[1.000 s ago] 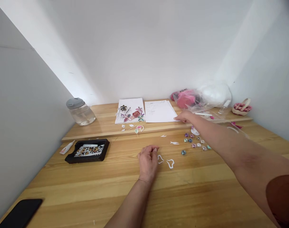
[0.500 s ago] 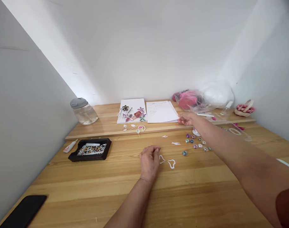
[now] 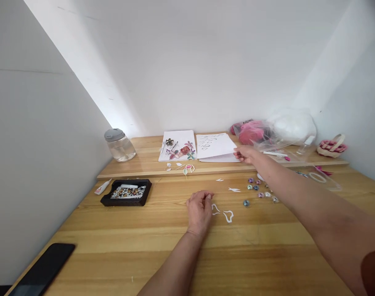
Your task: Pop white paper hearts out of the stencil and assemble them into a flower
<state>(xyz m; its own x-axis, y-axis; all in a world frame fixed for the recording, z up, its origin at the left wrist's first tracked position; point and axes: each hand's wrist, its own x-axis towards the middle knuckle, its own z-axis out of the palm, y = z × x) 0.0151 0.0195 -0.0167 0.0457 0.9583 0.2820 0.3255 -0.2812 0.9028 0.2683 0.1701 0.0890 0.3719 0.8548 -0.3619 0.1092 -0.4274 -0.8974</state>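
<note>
My right hand (image 3: pixel 244 153) reaches to the raised back ledge, its fingers closed on the right edge of a white sheet of paper (image 3: pixel 216 145) with dark drawn marks. The sheet's near edge is lifted off the paper below it. My left hand (image 3: pixel 200 209) rests on the table with curled fingers, thumb against the index finger; whether anything small is between them is hidden. Beside it lie a heart-like white paper cutout (image 3: pixel 228 216) and another curved cutout (image 3: pixel 215 209), partly behind the thumb. Farther off are small pointed cutouts (image 3: pixel 234 190).
Several small round beads (image 3: pixel 255 187) lie below my right forearm. A black tray (image 3: pixel 141 201) of beads, a glue tube (image 3: pixel 102 187) and a phone (image 3: pixel 42 267) are leftward. The ledge holds a jar (image 3: pixel 121 149), flower pieces (image 3: pixel 185 150), plastic bags (image 3: pixel 253 132) and a small basket (image 3: pixel 331 146).
The paper's near edge has risen in my right hand, and darker marks now show on the sheet. The whole view has shifted slightly; my left hand stays by the cutouts.
</note>
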